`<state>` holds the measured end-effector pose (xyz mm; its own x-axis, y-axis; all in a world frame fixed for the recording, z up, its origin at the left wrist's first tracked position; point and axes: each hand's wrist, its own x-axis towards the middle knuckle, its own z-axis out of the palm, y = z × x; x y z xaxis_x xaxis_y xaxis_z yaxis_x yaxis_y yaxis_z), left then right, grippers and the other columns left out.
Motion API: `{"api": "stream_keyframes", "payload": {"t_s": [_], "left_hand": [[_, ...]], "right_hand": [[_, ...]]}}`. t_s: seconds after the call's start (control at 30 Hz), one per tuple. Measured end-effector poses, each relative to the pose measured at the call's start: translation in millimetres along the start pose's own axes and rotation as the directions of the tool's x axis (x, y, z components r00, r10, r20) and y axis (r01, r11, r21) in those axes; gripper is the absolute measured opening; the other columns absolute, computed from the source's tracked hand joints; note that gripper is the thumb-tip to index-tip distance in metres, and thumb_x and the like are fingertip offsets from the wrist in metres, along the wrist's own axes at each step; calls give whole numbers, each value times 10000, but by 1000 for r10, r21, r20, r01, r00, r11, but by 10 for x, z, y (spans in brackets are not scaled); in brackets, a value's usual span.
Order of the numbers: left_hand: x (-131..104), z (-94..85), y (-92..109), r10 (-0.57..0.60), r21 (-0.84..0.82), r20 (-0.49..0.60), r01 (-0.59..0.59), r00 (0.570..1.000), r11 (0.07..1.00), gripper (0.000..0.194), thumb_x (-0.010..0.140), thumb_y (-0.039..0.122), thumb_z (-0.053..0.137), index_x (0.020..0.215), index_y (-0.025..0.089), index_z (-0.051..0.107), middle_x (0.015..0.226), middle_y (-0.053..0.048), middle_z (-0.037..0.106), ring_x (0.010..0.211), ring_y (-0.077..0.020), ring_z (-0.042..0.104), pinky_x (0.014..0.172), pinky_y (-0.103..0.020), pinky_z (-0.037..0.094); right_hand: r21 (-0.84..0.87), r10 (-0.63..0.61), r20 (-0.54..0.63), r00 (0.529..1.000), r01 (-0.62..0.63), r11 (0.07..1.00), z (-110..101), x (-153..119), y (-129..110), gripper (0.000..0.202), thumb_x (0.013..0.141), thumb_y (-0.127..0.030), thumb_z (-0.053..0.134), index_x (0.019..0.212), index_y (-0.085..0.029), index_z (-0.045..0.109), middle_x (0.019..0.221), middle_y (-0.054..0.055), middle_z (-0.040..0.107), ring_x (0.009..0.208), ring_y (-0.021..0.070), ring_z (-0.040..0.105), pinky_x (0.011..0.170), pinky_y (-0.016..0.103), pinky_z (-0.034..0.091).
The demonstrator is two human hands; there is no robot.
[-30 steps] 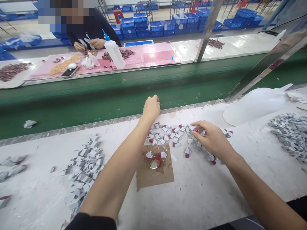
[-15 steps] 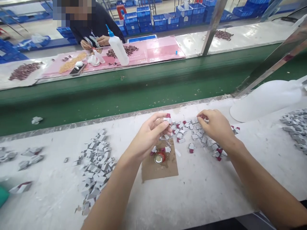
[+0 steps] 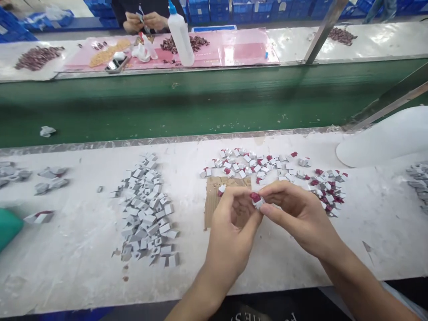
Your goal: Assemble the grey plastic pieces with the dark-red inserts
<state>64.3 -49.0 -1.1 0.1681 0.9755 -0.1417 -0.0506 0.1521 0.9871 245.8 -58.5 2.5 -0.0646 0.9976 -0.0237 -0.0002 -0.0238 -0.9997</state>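
Between the fingertips of both hands is a small grey-and-dark-red plastic piece (image 3: pixel 257 200). My left hand (image 3: pixel 234 223) pinches it from the left, and my right hand (image 3: pixel 294 211) grips it from the right. Under my left hand lies a brown cardboard square (image 3: pixel 211 203), partly covered, with one similar piece (image 3: pixel 221 190) on it. Beyond the hands spreads a loose band of grey-and-red pieces (image 3: pixel 247 158). More of them form a cluster (image 3: pixel 329 191) to the right of my right hand. A long heap of plain grey pieces (image 3: pixel 147 214) lies left of my left hand.
Smaller grey groups (image 3: pixel 51 178) and a green object (image 3: pixel 8 227) are at far left. A white rounded object (image 3: pixel 384 140) stands at right, near a metal post (image 3: pixel 324 33). Across the green belt (image 3: pixel 167 107), a co-worker's hands (image 3: pixel 143 21) work behind a white bottle (image 3: pixel 180 38).
My hands have come together nearer to me, over the cardboard; the right one has left the loose pieces. Both now hold one piece. The view has tilted down.
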Motion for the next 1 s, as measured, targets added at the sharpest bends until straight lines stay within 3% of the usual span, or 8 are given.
{"api": "stream_keyframes", "payload": {"t_s": [0.2,0.33,0.4,0.47,0.53,0.67,0.8,1.0], "left_hand": [[-200,-44,-128,-81,-113,-29,77,996,991,202,1000,220,868,1125,270,717,1085,-9,791,1015,-180,799,925,-325,666],[-442,-201,-149,-22,15,17,22,1000,1000,336,1047,167,778,1347,301,707,1183,-17,816,1059,-176,812,978,-338,678],[-594,-343,-173,50,195,-47,-40,998,980,336,1080,172,729,1386,309,697,1181,-18,808,1005,-170,797,929,-339,671],[-758,-528,-223,192,478,-159,-94,968,873,262,1100,178,700,1333,296,719,1143,-24,781,974,-182,761,898,-353,646],[-927,-732,-306,338,728,-242,-60,909,683,204,1103,180,695,1281,272,734,1112,-40,747,1003,-213,731,923,-387,617],[-1236,-1040,-543,453,896,-353,157,819,414,164,1074,267,775,1225,232,721,1101,-70,714,1064,-288,698,950,-441,574],[-1408,-1098,-767,448,923,-350,223,823,312,203,1065,304,804,1233,227,721,1101,-79,725,1053,-307,687,933,-443,556],[-1393,-1017,-848,513,964,-202,76,834,255,219,1081,152,739,1288,221,719,1177,-100,776,1115,-306,714,1044,-462,560]], "right_hand": [[138,71,72,995,-80,987,70,-27,161,194,955,-352,993,1137,-335,931,1101,48,890,1002,258,886,913,398,781],[64,41,78,996,-46,997,62,-110,238,166,959,-369,981,1121,-350,947,1074,57,891,976,266,872,831,383,780],[-12,15,65,998,-14,1000,27,-153,279,150,975,-374,963,1125,-363,950,1073,63,893,975,274,861,800,381,768],[-102,-17,51,999,22,995,-21,-180,312,143,1002,-361,930,1143,-379,948,1099,65,892,1002,279,848,819,388,755],[-174,-45,45,998,52,983,-64,-183,327,157,1029,-336,889,1166,-393,939,1119,58,886,1021,275,839,848,391,744],[-225,-72,18,997,74,972,-82,-99,290,142,1015,-328,881,1141,-371,928,1088,55,881,989,277,852,893,435,761],[-222,-93,-56,994,79,972,-13,64,249,122,970,-287,905,1077,-343,920,1082,50,887,989,277,867,937,455,779],[-221,-130,-85,988,109,969,66,173,346,160,967,-207,872,1087,-302,918,1091,54,894,1000,259,861,948,427,771]]}}
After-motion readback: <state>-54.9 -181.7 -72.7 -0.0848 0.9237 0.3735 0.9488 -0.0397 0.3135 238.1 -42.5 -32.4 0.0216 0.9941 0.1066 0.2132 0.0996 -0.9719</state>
